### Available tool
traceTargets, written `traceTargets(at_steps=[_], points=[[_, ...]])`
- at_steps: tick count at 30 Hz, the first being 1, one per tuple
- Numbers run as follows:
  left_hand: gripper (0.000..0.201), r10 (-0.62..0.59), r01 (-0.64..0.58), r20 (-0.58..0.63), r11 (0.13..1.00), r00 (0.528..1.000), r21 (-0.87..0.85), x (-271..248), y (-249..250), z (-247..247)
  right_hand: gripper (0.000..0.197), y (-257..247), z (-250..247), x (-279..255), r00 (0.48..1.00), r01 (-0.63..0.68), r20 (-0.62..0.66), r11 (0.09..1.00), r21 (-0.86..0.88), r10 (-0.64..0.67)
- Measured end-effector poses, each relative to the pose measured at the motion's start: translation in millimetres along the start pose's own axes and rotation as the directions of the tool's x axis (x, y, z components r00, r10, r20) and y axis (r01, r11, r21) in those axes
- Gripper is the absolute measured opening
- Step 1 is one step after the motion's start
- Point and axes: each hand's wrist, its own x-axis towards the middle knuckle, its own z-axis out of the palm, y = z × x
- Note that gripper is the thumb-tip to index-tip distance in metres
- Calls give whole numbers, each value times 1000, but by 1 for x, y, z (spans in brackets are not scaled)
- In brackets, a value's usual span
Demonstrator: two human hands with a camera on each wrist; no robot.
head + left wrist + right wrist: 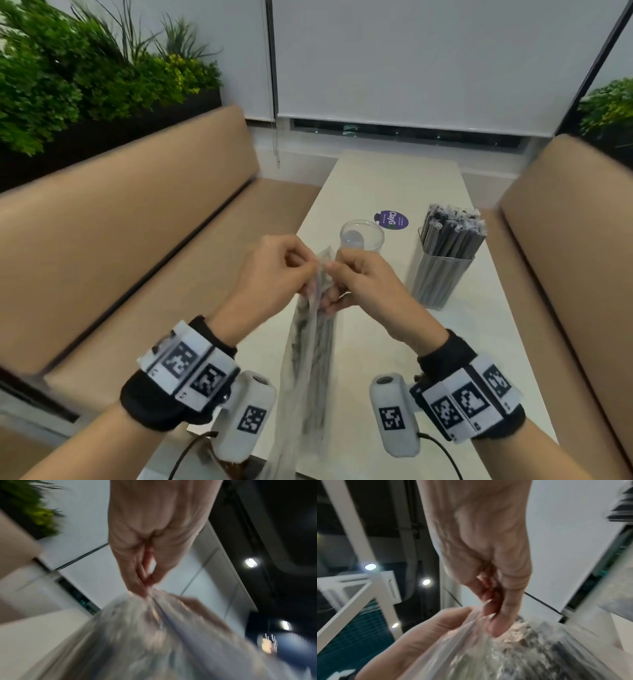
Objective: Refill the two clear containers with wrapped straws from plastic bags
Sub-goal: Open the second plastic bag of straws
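Note:
A long clear plastic bag (310, 359) of dark wrapped straws hangs upright over the near end of the white table (387, 185). My left hand (274, 270) pinches the left side of its top edge, and my right hand (359, 281) pinches the right side. In the left wrist view the thumb and fingers of the left hand (145, 585) nip the bag (154, 642). In the right wrist view the right hand (494, 618) grips the bag's film (496, 655). An empty clear container (361, 238) stands just behind my hands. A second container (442, 270), packed with wrapped straws, stands to its right.
A round purple sticker (391, 219) lies on the table behind the empty container. Tan bench seats flank the table on the left (137, 240) and on the right (565, 257). Green plants (85, 68) top the left bench back. Window blinds (428, 58) hang at the far end.

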Motion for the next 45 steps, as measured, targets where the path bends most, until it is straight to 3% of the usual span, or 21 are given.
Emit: traceTargets(at_steps=[1, 3, 5, 7, 9, 12, 15, 17, 20, 22, 24, 28, 30, 33, 35, 36, 38, 39, 40, 42, 45], points=[[10, 127, -112, -77, 977, 989, 181, -2, -1, 1, 28, 0, 2, 0, 997, 30, -66, 988, -149, -40], [13, 331, -274, -65, 861, 941, 428, -8, 5, 8, 29, -3, 9, -2, 978, 88, -142, 923, -375, -151], [9, 328, -281, -5, 816, 945, 506, -15, 10, 13, 32, -5, 10, -1, 964, 107, -177, 897, -429, -200], [4, 220, -195, 18, 823, 975, 534, -15, 1, 15, 34, -7, 8, 3, 955, 112, -199, 890, -442, -219], [19, 152, -166, 73, 805, 986, 570, -14, -12, 15, 31, -7, 7, 4, 947, 117, -216, 881, -458, -238], [27, 100, -125, 79, 884, 992, 450, -8, -14, 16, 15, -3, 17, 5, 943, 107, -227, 869, -483, -243], [37, 160, -186, 97, 894, 982, 407, -11, -5, 8, 34, 4, 19, 9, 978, 76, -127, 856, -512, -163], [49, 214, -236, 101, 845, 972, 480, -17, -8, -13, 37, 5, -1, 8, 979, 55, -130, 820, -570, -157], [42, 85, -164, 142, 600, 986, 783, -29, -20, -46, 31, 4, -35, -6, 973, 28, -160, 770, -638, -167], [53, 47, -122, 115, 539, 992, 833, -33, -29, -57, 27, 5, -42, -15, 974, 27, -160, 784, -621, -161], [68, 125, -171, 119, 618, 985, 767, -31, -40, -56, 25, 8, -40, -21, 970, 28, -176, 794, -607, -169], [75, 260, -299, 157, 892, 953, 339, -28, -42, -31, 28, 16, -24, -24, 982, 28, -149, 876, -482, -114], [74, 314, -343, 149, 901, 938, 265, -30, -38, -21, 38, 28, -20, -23, 991, 30, -92, 845, -534, -94], [67, 391, -404, 133, 781, 911, 475, -31, -57, -28, 46, 46, -34, -24, 969, -27, -213, 802, -596, -127], [85, 269, -306, 157, 705, 950, 640, -32, -74, -28, 45, 54, -42, -26, 946, -42, -282, 804, -593, -159], [93, 180, -242, 162, 744, 970, 622, -33, -78, -25, 42, 55, -42, -27, 943, -46, -293, 814, -579, -155], [95, -33, -46, 166, 893, 986, 449, -35, -74, -16, 32, 55, -34, -28, 957, -105, -286, 879, -465, -37], [93, -171, 121, 178, 957, 969, 263, -35, -68, -12, 28, 56, -31, -30, 965, -161, -253, 921, -355, 71], [92, -267, 262, 213, 964, 940, 50, -34, -65, -9, 26, 60, -28, -31, 963, -230, -197, 943, -239, 185], [91, -328, 380, 249, 903, 911, -200, -32, -65, -7, 26, 70, -27, -34, 941, -330, -95, 942, -63, 324], [91, -356, 420, 291, 886, 888, -197, -35, -68, -8, 24, 79, -27, -35, 927, -338, -119, 931, 137, 355]])
